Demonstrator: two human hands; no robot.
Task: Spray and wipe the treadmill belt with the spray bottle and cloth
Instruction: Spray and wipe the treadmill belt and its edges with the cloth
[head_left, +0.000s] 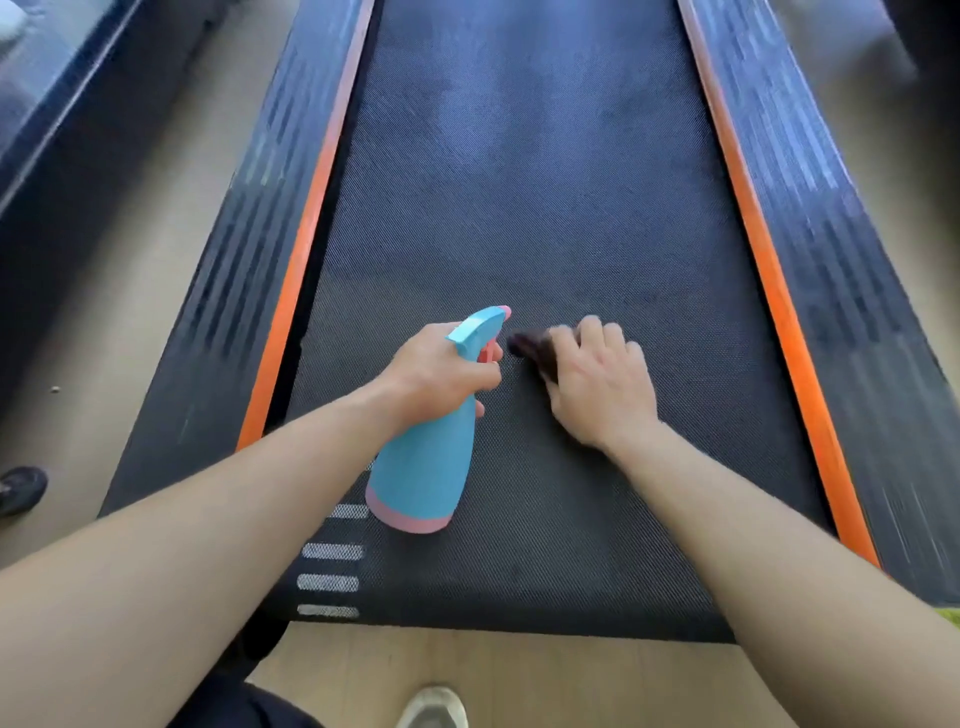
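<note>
Presently: head view, looking down the treadmill belt (519, 182) from its near end. The left hand (441, 371) gripped the spray bottle (426, 457) round the neck, fingers curled at the pink trigger; whether the trigger was squeezed could not be told. The bottle was tilted, pink base toward the person and nozzle pointing away, so its long axis ran roughly along the belt's length. The right hand (597, 384) lay knuckles-up on the belt, fingers bent over the dark cloth (530, 348) and holding it down on the surface. The cloth's free end stuck out left of the fingers and was blurred.

Key relation: the cloth sat just beside the nozzle, on its right, at about the same reach down the belt. Both hands worked the near part of the belt, the bottle left of centre and the cloth about on centre. Most of the belt lay ahead of them, between the orange strips (306, 228). Paler patches showed farther up; damp or glare, could not tell.

Judgement: spray from this pose would land ahead of the nozzle, beyond the cloth and a little to its left. The right hand was the nearer one to that patch and would reach it by pushing the cloth forward and slightly left. Risk: a nozzle swung right would wet the right hand's fingers rather than the belt.

White marks (332, 551) sat at the belt's near left edge.
</note>
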